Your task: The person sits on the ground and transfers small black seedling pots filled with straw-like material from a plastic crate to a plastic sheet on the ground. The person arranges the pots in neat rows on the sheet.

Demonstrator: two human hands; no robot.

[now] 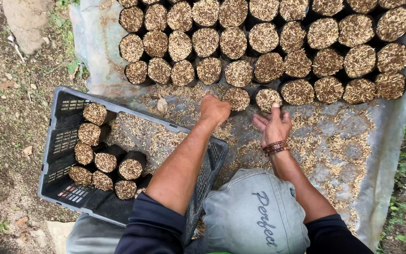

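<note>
Two bags (237, 98) upright, openings up; left hand (214, 109) touching.

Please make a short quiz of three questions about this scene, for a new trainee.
1. True or false: the grey crate lies on the left side of the person.
2. Which hand touches a filled black bag in the front row?
A. the left hand
B. the right hand
C. both hands
3. Fill the gap: the rows of bags stand on a grey ____.

Key:
1. True.
2. C. The left hand is at one bag, and the right hand's finger is at the next bag.
3. Sheet.
</note>
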